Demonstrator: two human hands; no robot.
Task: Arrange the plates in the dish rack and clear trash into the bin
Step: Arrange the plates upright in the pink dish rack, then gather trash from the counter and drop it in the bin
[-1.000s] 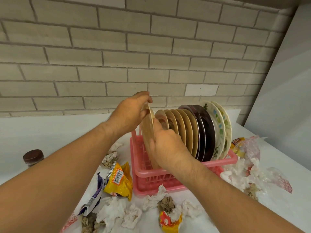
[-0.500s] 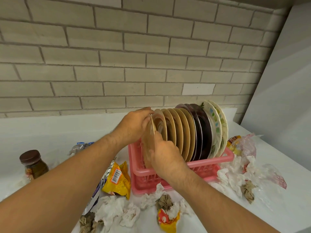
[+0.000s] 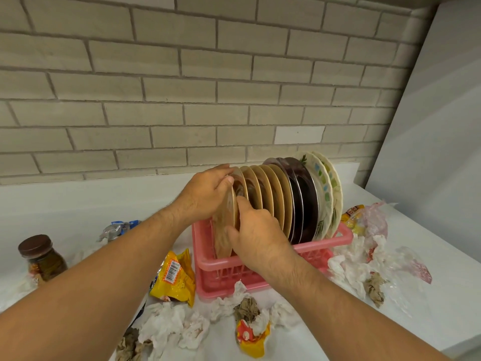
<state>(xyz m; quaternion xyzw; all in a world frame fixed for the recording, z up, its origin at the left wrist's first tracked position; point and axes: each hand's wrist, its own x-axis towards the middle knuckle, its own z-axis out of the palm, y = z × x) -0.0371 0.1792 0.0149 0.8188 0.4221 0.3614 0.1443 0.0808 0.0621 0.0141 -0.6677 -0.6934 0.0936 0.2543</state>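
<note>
Lowered since a second ago, the translucent tan plate (image 3: 226, 217) stands on edge in the end slot of the pink plastic dish rack (image 3: 338, 239), with the left hand (image 3: 205, 194) curled over its top rim and the right hand (image 3: 256, 237) pinching its near edge. Near to far: crumpled tissues (image 3: 169, 327) and a crinkled yellow wrapper (image 3: 174, 277) on the white worktop (image 3: 416, 308), then glossy tan, dark and floral racked plates (image 3: 299, 199). Judged: racking is nearly done; next calls for a gentle release, then gathering the soft trash, with no bin in view.

Pink dish rack (image 3: 322, 243); tan plates (image 3: 276, 194); yellow wrapper (image 3: 174, 280); brown-lidded jar (image 3: 41, 254)
</note>
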